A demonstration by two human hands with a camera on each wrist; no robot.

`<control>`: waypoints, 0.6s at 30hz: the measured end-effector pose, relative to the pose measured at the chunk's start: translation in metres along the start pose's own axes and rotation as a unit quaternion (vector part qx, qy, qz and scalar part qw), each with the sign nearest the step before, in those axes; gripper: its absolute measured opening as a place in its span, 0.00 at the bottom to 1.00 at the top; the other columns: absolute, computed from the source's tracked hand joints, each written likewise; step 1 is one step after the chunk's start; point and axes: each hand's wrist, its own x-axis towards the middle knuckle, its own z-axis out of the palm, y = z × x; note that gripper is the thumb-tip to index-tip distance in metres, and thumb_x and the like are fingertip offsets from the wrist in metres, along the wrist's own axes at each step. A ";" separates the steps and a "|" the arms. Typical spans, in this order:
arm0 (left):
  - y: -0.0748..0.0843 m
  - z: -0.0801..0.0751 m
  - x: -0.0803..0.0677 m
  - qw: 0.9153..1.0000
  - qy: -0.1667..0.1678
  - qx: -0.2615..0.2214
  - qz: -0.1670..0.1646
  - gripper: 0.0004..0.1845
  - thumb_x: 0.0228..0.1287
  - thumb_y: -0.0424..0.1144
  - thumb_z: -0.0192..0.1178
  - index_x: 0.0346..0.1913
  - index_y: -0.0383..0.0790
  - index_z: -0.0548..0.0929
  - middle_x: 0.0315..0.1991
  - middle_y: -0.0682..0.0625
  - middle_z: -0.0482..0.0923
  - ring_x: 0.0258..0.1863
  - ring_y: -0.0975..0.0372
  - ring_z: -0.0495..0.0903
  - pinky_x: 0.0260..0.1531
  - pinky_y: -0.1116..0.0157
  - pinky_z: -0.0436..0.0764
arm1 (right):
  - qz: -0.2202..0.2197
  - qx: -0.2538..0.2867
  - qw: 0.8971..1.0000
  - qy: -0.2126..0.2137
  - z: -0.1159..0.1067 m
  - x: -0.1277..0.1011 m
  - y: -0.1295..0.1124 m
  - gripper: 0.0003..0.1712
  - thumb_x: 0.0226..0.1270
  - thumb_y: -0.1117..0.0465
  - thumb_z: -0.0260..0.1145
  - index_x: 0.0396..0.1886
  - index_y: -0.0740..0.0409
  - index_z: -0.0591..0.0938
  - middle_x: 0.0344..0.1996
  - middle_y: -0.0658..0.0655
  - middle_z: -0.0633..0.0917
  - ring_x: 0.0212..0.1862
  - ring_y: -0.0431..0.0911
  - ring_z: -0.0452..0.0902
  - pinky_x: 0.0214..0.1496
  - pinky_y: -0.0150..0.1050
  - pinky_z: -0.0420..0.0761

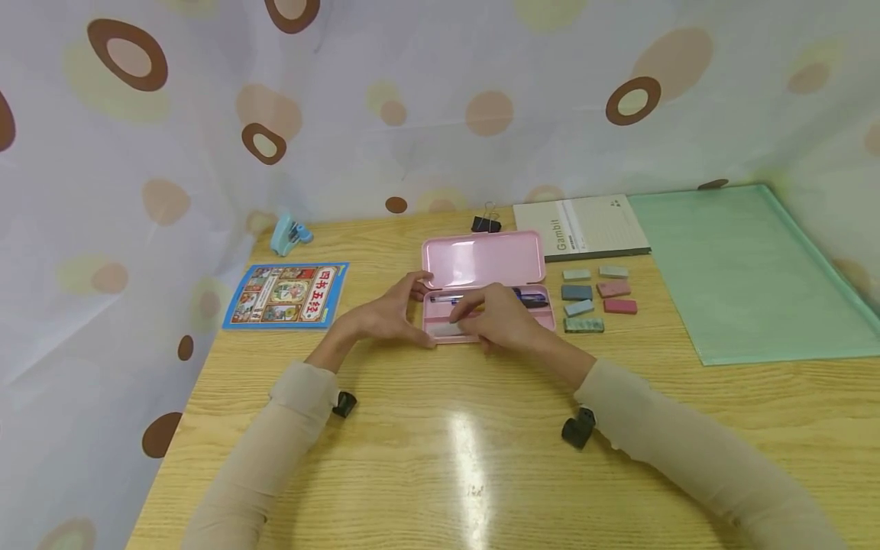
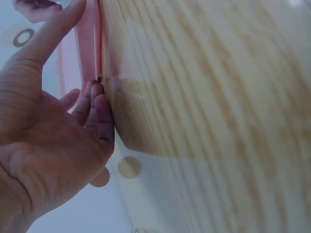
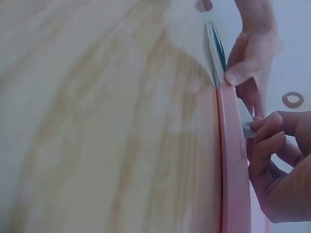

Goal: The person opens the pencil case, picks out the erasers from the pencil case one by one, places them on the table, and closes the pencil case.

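A pink pencil case [image 1: 488, 341] lies with its lid [image 1: 483, 260] folded back. Pens [image 1: 532, 299] lie along the rear compartment. At the case's left end, my left hand [image 1: 392, 313] holds it, thumb at the front corner and fingers by the hinge side. My right hand [image 1: 505, 317] reaches over the front compartment and pinches a small pale grey piece [image 3: 249, 130]; its exact kind is not clear. A flat whitish thing [image 1: 442, 330] shows in that compartment, partly hidden by the right hand. To the right of the case lie several eraser-like blocks [image 1: 577, 292] in grey, blue, pink, red and mottled green.
Left of the case lies a blue-bordered booklet [image 1: 285, 296], with a light blue hole punch-like item [image 1: 289, 234] behind it. A black binder clip [image 1: 486, 224] and a notebook [image 1: 584, 228] stand behind. A green mat [image 1: 763, 275] covers the right side. Patterned cloth walls border the table.
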 end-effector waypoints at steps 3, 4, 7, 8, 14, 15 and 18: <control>0.000 0.000 0.000 1.000 -0.002 0.001 -0.002 0.62 0.49 0.42 0.83 0.80 0.47 0.50 0.71 0.45 0.62 0.71 0.54 0.63 0.75 0.56 0.63 | 0.023 0.008 1.000 0.004 -0.011 -0.003 0.003 0.07 0.68 0.65 0.69 0.40 0.54 0.92 0.20 0.58 0.85 0.12 0.42 0.70 0.16 0.32 0.68; 0.000 0.000 0.000 1.000 -0.003 0.001 -0.003 0.62 0.49 0.42 0.83 0.80 0.47 0.50 0.71 0.45 0.62 0.71 0.54 0.63 0.75 0.56 0.63 | 0.030 0.007 0.999 0.007 -0.015 -0.004 0.004 0.07 0.68 0.64 0.69 0.40 0.54 0.92 0.19 0.57 0.84 0.12 0.41 0.69 0.16 0.32 0.67; 0.001 0.000 0.000 1.000 -0.004 0.002 -0.004 0.62 0.49 0.42 0.83 0.81 0.47 0.49 0.71 0.45 0.62 0.71 0.54 0.63 0.75 0.56 0.63 | 0.043 0.010 0.999 0.013 -0.029 -0.008 0.012 0.07 0.69 0.62 0.69 0.42 0.54 0.92 0.14 0.54 0.80 0.12 0.40 0.67 0.15 0.31 0.64; 0.001 0.000 0.000 1.000 -0.003 0.001 -0.004 0.62 0.49 0.42 0.83 0.81 0.47 0.49 0.71 0.44 0.62 0.71 0.54 0.63 0.75 0.56 0.63 | 0.052 0.015 0.998 0.014 -0.034 -0.010 0.014 0.08 0.69 0.62 0.70 0.42 0.54 0.92 0.12 0.54 0.78 0.13 0.40 0.67 0.15 0.31 0.64; 0.001 0.000 -0.001 1.000 -0.002 0.000 -0.004 0.62 0.49 0.42 0.83 0.81 0.46 0.49 0.70 0.44 0.63 0.71 0.53 0.63 0.75 0.57 0.64 | 0.092 0.065 0.993 0.024 -0.073 -0.026 0.032 0.12 0.69 0.59 0.71 0.48 0.59 0.90 0.11 0.51 0.76 0.14 0.40 0.67 0.16 0.32 0.67; 0.001 0.000 -0.001 1.000 -0.002 0.001 -0.004 0.62 0.49 0.42 0.83 0.81 0.46 0.49 0.70 0.44 0.63 0.71 0.53 0.63 0.75 0.57 0.64 | 0.094 0.068 0.993 0.028 -0.080 -0.030 0.035 0.13 0.69 0.59 0.71 0.50 0.60 0.89 0.11 0.51 0.76 0.14 0.40 0.67 0.16 0.32 0.68; 0.002 -0.001 -0.002 1.000 -0.003 0.002 -0.005 0.62 0.49 0.42 0.83 0.81 0.46 0.49 0.70 0.44 0.63 0.71 0.53 0.63 0.75 0.57 0.64 | 0.099 0.076 0.991 0.052 -0.099 -0.041 0.045 0.16 0.69 0.58 0.72 0.52 0.61 0.88 0.11 0.50 0.76 0.15 0.40 0.68 0.17 0.34 0.68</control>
